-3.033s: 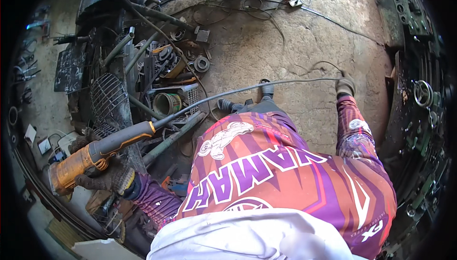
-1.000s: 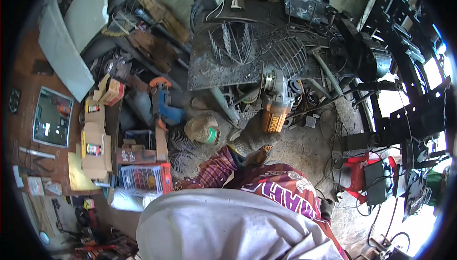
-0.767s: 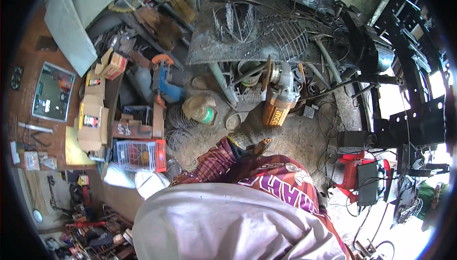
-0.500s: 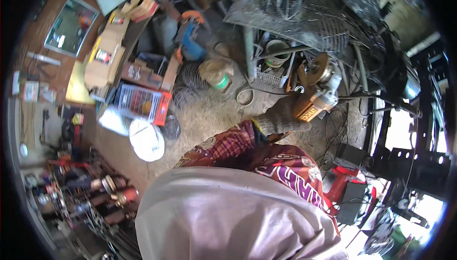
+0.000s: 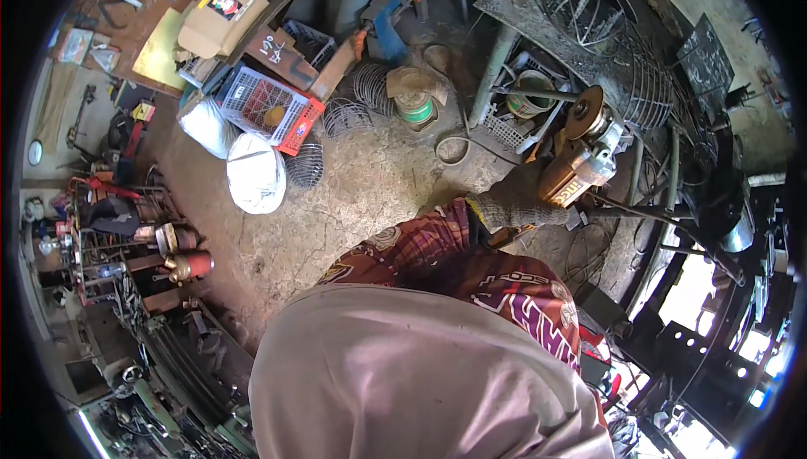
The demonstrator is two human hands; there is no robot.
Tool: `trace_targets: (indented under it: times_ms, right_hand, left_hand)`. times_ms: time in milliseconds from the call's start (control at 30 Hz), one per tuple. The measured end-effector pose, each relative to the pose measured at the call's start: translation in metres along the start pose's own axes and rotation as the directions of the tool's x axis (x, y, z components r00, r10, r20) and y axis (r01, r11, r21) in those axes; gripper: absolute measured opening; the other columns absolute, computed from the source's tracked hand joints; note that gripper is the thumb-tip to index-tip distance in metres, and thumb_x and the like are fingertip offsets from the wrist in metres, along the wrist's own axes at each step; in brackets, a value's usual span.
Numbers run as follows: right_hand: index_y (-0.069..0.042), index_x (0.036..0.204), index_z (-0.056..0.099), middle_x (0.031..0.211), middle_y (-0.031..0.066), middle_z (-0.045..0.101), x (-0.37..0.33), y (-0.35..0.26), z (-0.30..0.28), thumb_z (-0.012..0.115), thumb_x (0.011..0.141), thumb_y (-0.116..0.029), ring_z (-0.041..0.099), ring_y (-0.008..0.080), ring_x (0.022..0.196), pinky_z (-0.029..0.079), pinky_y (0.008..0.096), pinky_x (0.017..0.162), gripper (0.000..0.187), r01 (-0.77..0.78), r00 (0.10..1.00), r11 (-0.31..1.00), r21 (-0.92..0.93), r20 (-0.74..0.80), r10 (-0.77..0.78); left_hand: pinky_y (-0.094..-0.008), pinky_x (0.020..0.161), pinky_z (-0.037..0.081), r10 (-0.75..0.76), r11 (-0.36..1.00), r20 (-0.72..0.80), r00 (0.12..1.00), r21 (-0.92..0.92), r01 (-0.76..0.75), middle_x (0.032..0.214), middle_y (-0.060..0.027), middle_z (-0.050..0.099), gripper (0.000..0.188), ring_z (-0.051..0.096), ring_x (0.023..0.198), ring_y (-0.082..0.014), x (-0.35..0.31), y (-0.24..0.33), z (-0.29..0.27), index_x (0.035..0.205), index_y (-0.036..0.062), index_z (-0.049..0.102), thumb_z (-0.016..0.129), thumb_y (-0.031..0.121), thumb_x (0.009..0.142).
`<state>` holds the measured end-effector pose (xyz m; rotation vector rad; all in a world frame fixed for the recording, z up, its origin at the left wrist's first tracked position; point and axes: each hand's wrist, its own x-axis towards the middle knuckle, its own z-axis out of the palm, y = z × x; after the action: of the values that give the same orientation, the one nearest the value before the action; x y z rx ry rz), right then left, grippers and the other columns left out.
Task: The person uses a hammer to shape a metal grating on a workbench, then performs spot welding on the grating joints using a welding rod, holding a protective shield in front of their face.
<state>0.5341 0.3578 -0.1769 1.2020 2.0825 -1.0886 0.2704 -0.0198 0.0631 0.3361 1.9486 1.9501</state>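
Note:
A knitted grey glove with a yellow-edged cuff covers my left hand (image 5: 517, 207), which comes out of a maroon patterned sleeve (image 5: 429, 236). It is closed around the body of an angle grinder (image 5: 576, 173), orange-brown with a silver gear head. A round brown disc (image 5: 586, 113) sits at the grinder's far end, tilted upward. Whether the disc is spinning I cannot tell. Behind the left wrist shows an orange part of the grinder's rear (image 5: 511, 236). My right hand is out of sight; only maroon cloth with large lettering (image 5: 521, 308) shows on that side.
A dark metal worktable (image 5: 538, 26) with wire coils stands beyond the grinder, a bucket (image 5: 531, 93) beneath it. Coiled wire (image 5: 374, 89), a green-banded tin (image 5: 414, 108), a red-and-grey crate (image 5: 269, 106) and a white sack (image 5: 255, 175) lie leftward. Cables trail at right.
The view has swung, showing more of the floor and machinery at left. In the picture the grinder and gloved hand sit a little further right, the grip unchanged.

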Motion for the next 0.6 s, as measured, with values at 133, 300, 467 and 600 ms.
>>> trace_targets:
  times_ms: [133,300,467,600]
  right_hand:
    - [-0.003,0.110,0.066,0.078,0.0097,0.068,0.012,-0.013,-0.005,0.074,0.082,-0.028,0.065,0.0220,0.065,0.052,0.0372,0.058,0.038,0.019,0.999,0.999,-0.037,0.028,-0.018]
    - [-0.003,0.110,0.066,0.077,0.0098,0.068,0.026,-0.027,-0.007,0.074,0.082,-0.028,0.065,0.0217,0.063,0.052,0.0370,0.056,0.039,0.046,0.998,0.997,-0.061,0.048,-0.043]
    - [-0.002,0.111,0.066,0.076,0.0099,0.068,0.026,-0.026,-0.005,0.073,0.082,-0.029,0.065,0.0215,0.062,0.052,0.0368,0.055,0.040,0.046,0.997,0.997,-0.054,0.057,-0.043]
    - [-0.002,0.111,0.066,0.076,0.0100,0.068,0.013,-0.007,-0.005,0.073,0.082,-0.029,0.065,0.0213,0.061,0.052,0.0366,0.053,0.040,0.023,0.999,1.000,-0.006,0.028,-0.023]
  left_hand:
    - [-0.0369,0.100,0.047,0.031,1.000,-0.005,1.000,-0.004,-0.031,0.127,-0.0120,0.060,0.097,0.059,0.117,-0.0222,-0.001,-0.008,-0.001,0.139,0.0013,0.042,0.092,0.032,0.062]
    - [-0.0365,0.098,0.048,0.056,0.998,-0.075,0.996,0.000,-0.056,0.123,-0.0130,0.063,0.088,0.061,0.113,-0.0233,-0.005,0.022,-0.009,0.135,0.0013,0.047,0.090,0.031,0.065]
    - [-0.0359,0.095,0.049,0.084,0.996,-0.121,0.989,-0.031,-0.089,0.119,-0.0122,0.064,0.074,0.062,0.107,-0.0216,0.004,-0.005,-0.012,0.130,0.0032,0.052,0.087,0.025,0.069]
    - [-0.0368,0.090,0.051,0.207,0.977,-0.122,0.971,-0.035,-0.212,0.115,-0.0097,0.064,0.068,0.062,0.103,-0.0212,0.011,-0.024,-0.002,0.130,0.0061,0.052,0.084,0.024,0.073]
